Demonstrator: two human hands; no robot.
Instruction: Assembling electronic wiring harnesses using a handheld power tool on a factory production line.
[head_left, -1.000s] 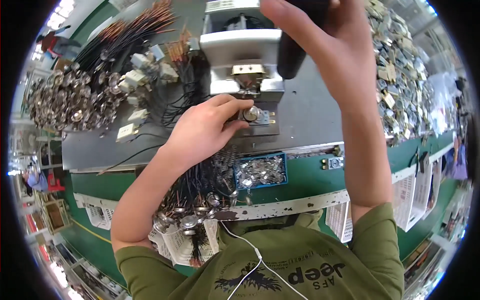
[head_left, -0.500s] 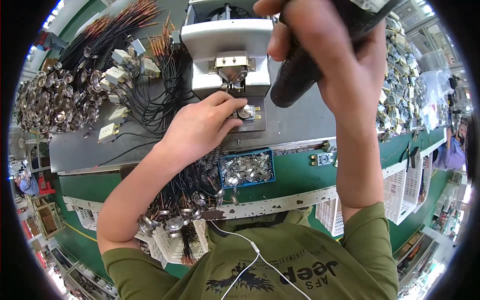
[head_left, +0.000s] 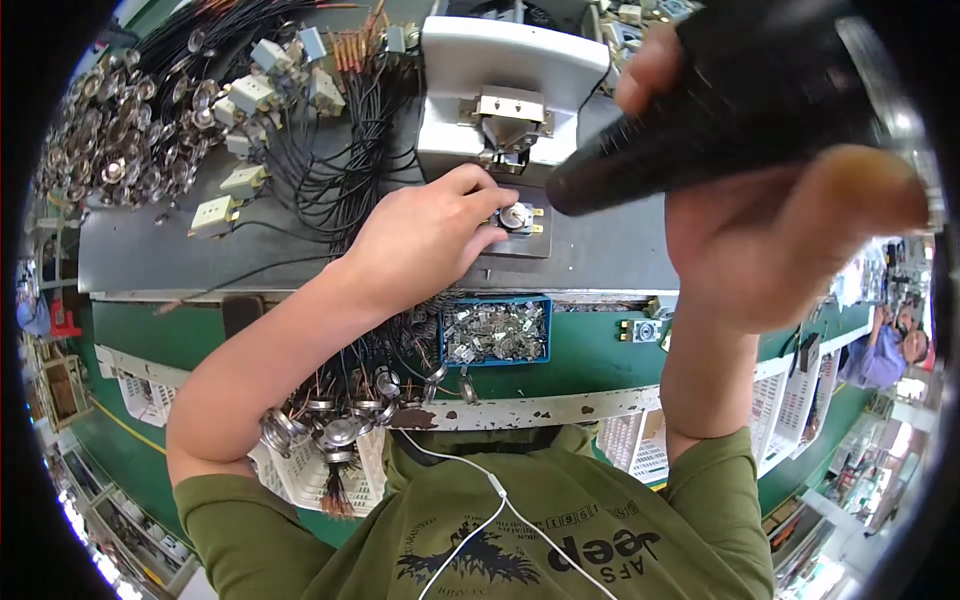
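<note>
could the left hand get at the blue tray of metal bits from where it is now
Probably yes. The left hand rests at the small round part on the grey plate, and the blue tray sits just nearer the body, open on top. Only loose black wires lie beside it; nothing covers it.
</note>
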